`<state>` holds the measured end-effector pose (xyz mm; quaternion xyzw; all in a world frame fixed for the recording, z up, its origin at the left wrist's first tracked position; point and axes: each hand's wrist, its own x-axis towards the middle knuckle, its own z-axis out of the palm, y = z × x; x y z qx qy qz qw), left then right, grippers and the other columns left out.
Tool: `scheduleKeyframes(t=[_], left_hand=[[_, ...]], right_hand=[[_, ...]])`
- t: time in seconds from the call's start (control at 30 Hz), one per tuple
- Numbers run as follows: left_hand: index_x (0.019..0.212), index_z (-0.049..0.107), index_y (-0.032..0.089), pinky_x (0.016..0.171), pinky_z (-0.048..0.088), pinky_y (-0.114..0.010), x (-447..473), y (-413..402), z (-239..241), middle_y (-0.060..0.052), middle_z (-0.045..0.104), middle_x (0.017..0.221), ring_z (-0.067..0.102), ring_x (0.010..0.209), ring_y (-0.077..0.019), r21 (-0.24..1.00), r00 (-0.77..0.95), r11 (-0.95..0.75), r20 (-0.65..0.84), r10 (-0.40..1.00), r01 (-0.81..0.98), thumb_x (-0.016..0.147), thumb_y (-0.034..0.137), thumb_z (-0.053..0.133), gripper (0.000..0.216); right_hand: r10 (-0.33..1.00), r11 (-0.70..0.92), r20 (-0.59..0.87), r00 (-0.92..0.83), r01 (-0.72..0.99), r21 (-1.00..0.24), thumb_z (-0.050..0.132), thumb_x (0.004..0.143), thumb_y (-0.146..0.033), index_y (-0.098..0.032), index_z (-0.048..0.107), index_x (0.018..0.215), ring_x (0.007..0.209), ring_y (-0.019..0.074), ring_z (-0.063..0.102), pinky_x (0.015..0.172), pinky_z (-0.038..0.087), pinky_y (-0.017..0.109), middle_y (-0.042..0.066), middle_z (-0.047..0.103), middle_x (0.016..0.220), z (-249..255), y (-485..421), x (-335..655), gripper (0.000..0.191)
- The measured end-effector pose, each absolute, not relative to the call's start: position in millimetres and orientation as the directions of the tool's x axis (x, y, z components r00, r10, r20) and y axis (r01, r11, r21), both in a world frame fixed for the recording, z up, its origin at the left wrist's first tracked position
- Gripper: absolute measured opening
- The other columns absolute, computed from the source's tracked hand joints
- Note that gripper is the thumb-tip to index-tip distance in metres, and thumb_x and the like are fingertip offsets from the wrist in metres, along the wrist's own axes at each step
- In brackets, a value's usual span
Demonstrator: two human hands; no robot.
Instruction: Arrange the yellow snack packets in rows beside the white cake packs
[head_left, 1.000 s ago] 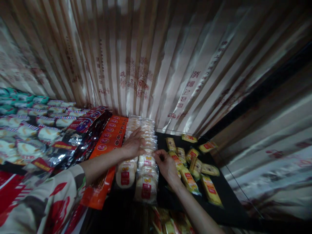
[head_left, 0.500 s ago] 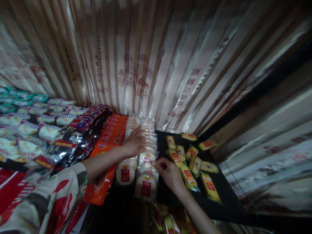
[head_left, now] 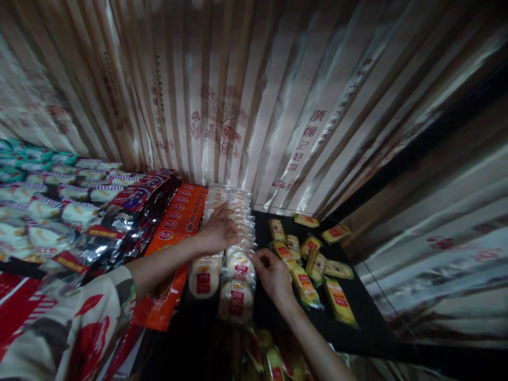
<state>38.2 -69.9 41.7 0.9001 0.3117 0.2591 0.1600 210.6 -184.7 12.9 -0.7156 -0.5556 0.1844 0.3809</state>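
Two rows of clear-wrapped round rice cracker packets (head_left: 237, 275) with red labels run back along a dark shelf (head_left: 357, 323). My left hand (head_left: 216, 231) lies flat on top of the rows, fingers stretched toward the back. My right hand (head_left: 272, 274) is at the right edge of the right row, fingers curled and pinching a packet's wrapper. Just right of that hand, several small yellow snack packets (head_left: 307, 286) lie scattered on the shelf.
Orange packets (head_left: 174, 233) line up left of the crackers, then black-and-red foil bags (head_left: 119, 222) and white striped packets (head_left: 47, 211). A pleated beige curtain (head_left: 238, 106) with red printing hangs behind the shelf. More yellow packets (head_left: 273, 360) sit on a lower level.
My right hand has shifted slightly along the right row's edge. My left hand has stayed pressed on the packets. The view has tilted a little.
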Motion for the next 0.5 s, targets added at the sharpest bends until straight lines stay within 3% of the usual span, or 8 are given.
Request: scheduleKeyframes(t=[0.13,0.33,0.4,0.5], left_hand=[[0.089,0.063,0.018,0.112,0.023,-0.047,33.7,-79.8,47.2,-0.009,0.041,0.137,0.015,0.138,-0.0291,0.346,0.79,-0.847,0.336,0.514,0.403,0.067,0.04,0.07,0.032],[0.086,0.063,0.015,0.112,0.022,-0.046,36.5,-87.7,52.6,-0.012,0.04,0.137,0.01,0.139,-0.0305,0.297,0.793,-0.841,0.3,0.531,0.451,0.069,0.031,0.069,0.024],[0.085,0.063,0.015,0.112,0.022,-0.046,36.8,-88.7,53.4,-0.011,0.039,0.138,0.009,0.139,-0.0308,0.289,0.795,-0.843,0.296,0.53,0.455,0.069,0.03,0.068,0.023],[0.084,0.063,0.014,0.112,0.021,-0.046,35.9,-90.1,53.1,-0.012,0.038,0.138,0.008,0.14,-0.0312,0.281,0.794,-0.844,0.298,0.53,0.457,0.069,0.03,0.067,0.022]], right_hand=[[0.94,-0.093,0.17,0.295,0.703,-0.705,0.043,0.079,-0.061,-0.019,0.055,0.063,0.049,0.012,0.047,0.049,0.035,0.022,-0.002,0.052,0.053,13.4,-185.4,209.7,0.046],[0.913,-0.128,0.24,0.331,0.789,-0.601,0.047,0.078,-0.06,-0.019,0.057,0.083,0.057,0.0144,0.055,0.053,0.039,0.024,0.002,0.06,0.07,24.9,-198.5,208.4,0.043],[0.907,-0.139,0.274,0.319,0.843,-0.52,0.045,0.08,-0.059,-0.019,0.056,0.079,0.057,0.0144,0.055,0.053,0.037,0.024,0.002,0.06,0.069,30.6,-210.4,208.2,0.041],[0.962,-0.131,0.159,0.224,0.883,-0.45,0.042,0.083,-0.056,-0.021,0.054,0.065,0.053,0.013,0.054,0.051,0.034,0.023,0.0,0.057,0.059,35.9,-229.6,206.3,0.042]])
